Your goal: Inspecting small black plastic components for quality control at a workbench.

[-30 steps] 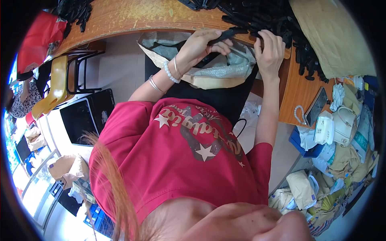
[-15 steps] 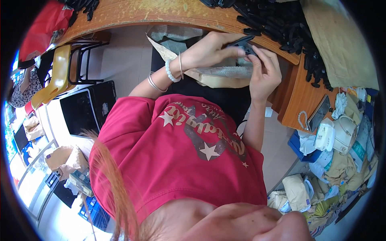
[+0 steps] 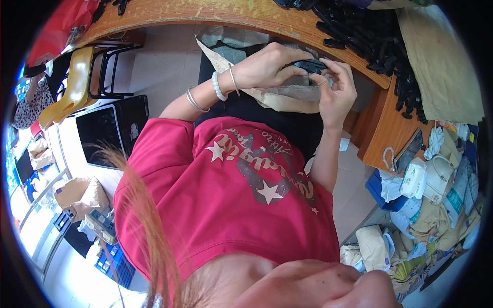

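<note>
Between my two hands is a black plastic clip [image 3: 310,65], narrow and elongated, held above my lap. My left hand [image 3: 272,64], with bracelets on its wrist, pinches the clip's left end between thumb and fingers. At the other end, my right hand [image 3: 338,91] has thumb and fingertips closed on it. Part of the clip is hidden by the fingers. Under the hands, an opened sack [image 3: 285,101] with a grey lining lies across my lap. A pile of similar black clips [image 3: 359,41] covers the table's right part, just beyond my right hand.
The curved wooden table [image 3: 205,14] runs along the far side. A phone [image 3: 409,146] and a beaded loop lie on its right wing. Brown paper [image 3: 441,61] lies beside the pile. Bags crowd the right; a yellow chair [image 3: 77,84] and a black-screened box [image 3: 102,134] stand left.
The clip has turned from tilted, with its arms apart, to lying nearly level and looking closed. Both hands have shifted slightly; the whole view has moved a little.
</note>
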